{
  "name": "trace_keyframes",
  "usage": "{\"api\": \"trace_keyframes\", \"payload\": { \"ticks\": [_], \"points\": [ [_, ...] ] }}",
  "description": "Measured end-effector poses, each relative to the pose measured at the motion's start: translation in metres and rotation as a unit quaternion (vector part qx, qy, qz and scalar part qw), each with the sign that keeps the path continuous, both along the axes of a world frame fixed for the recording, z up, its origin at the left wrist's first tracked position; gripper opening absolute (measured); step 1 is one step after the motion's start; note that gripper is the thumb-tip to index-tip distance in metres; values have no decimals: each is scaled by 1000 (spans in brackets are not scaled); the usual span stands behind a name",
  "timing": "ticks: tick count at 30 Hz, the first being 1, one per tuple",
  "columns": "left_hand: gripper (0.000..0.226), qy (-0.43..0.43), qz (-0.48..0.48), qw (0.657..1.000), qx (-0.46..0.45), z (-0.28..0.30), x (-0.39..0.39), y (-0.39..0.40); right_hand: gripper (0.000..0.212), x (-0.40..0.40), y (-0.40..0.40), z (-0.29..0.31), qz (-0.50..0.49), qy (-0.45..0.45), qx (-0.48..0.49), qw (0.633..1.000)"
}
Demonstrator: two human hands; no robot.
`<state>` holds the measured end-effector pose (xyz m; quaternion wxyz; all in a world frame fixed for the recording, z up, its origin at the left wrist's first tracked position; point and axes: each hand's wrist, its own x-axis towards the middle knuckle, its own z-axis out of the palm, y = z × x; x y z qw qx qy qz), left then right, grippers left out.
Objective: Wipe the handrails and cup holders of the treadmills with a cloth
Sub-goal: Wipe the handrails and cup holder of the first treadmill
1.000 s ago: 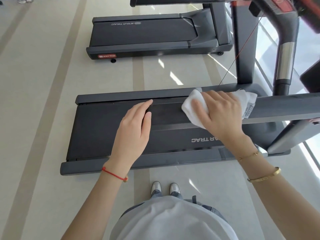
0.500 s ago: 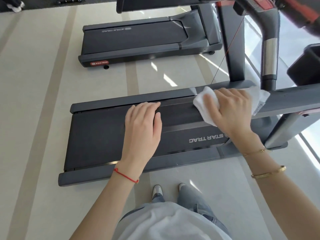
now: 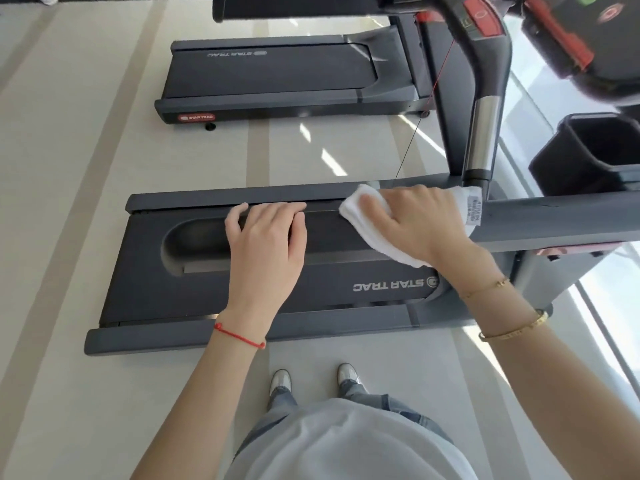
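A dark grey handrail (image 3: 536, 220) of the near treadmill runs across the view from a rounded left end to the right edge. My left hand (image 3: 266, 244) rests flat on it, fingers lying over its far edge. To the right, my right hand (image 3: 422, 223) wraps a white cloth (image 3: 353, 209) around the same rail; the thumb is hidden, and the cloth's label sticks out at the right. A black cup holder (image 3: 595, 150) sits at the right, behind the rail, apart from both hands.
The near treadmill's deck (image 3: 156, 271) lies below the rail. Beyond a strip of pale floor stands a second treadmill (image 3: 270, 71). A curved upright grip with a silver section (image 3: 483, 133) rises behind my right hand, below the console (image 3: 568, 46). My shoes (image 3: 311, 379) stand beside the deck.
My right hand has slid the cloth to the right along the handrail. My left hand has turned so its fingers lie across the rail. The cup holder has come into view.
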<state>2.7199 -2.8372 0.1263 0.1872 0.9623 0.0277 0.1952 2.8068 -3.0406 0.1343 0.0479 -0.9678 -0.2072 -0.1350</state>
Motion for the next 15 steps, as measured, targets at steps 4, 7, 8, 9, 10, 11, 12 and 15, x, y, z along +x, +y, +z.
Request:
{"api": "trace_keyframes", "payload": {
  "ticks": [4,7,8,9,10,11,12,15],
  "points": [
    [30,-20,25,999,14,-4,4,-8,45,-21,-13,-10,139,-78,23,987],
    [31,-31,31,999,18,-7,5,-7,51,-23,-39,-18,163,-109,-9,981],
    [30,-35,31,999,19,-7,5,-7,49,-19,-47,-17,144,-114,-6,983],
    [30,-39,35,998,21,-7,5,-7,46,-14,-52,-14,113,-113,6,987],
    [29,-41,38,998,24,-8,4,-7,45,-9,-52,-8,76,-106,23,991],
    [28,-40,38,998,24,-8,5,-7,47,-4,-48,-3,43,-94,34,994],
    [28,-37,36,998,22,-8,5,-6,49,-1,-40,0,27,-82,31,996],
    [28,-32,20,999,12,-6,4,-5,52,-10,0,-1,77,-58,-4,995]
  ]
}}
